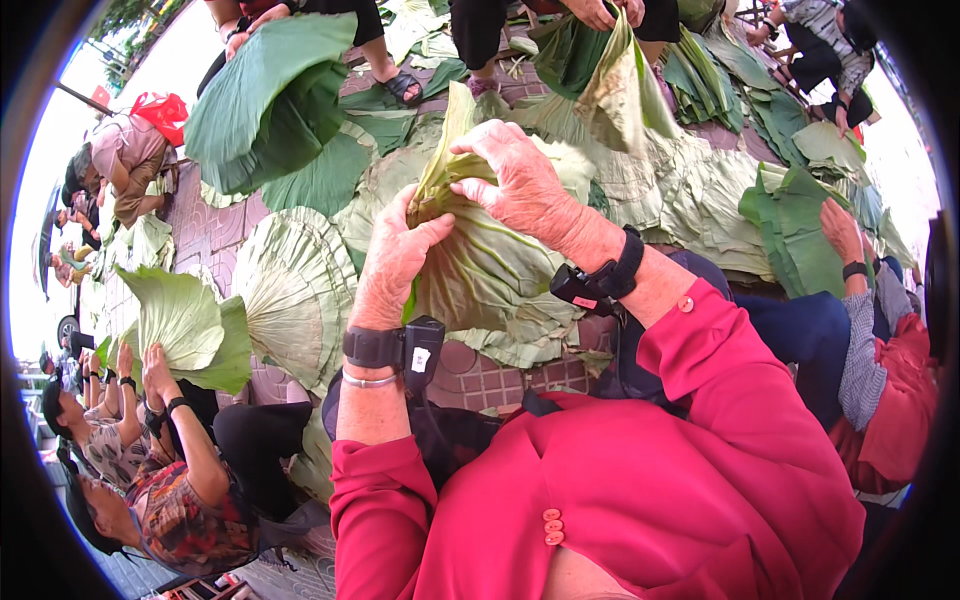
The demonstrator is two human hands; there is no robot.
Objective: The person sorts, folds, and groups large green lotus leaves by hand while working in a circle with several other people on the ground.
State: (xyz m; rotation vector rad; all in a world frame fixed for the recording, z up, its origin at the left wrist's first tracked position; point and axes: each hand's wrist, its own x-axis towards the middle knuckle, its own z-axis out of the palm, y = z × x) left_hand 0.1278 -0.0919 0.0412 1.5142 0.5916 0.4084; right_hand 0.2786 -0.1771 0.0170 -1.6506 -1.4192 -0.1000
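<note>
A bundle of pale green lotus leaves (pixel 487 262) hangs in front of me, its gathered, ribbed part between my hands. My left hand (pixel 401 255) grips the gathered part from the left, thumb across the front. My right hand (pixel 517 180) is at its upper right, with the thumb and fingertips against the folds and the fingers curled. A folded, yellowish leaf part (pixel 446 142) sticks up between the two hands. Below the bundle, more flattened leaves (pixel 517 341) lie low on the paving. Each wrist bears a dark strap with a small black device.
A fan-shaped stack of pale leaves (pixel 296 292) lies to the left. Wide layers of leaves (pixel 675 195) cover the ground at right. Several people sit around, one at left holding leaves (pixel 184 330), another across with a large green leaf (pixel 262 97). Patterned paving (pixel 480 375) shows between.
</note>
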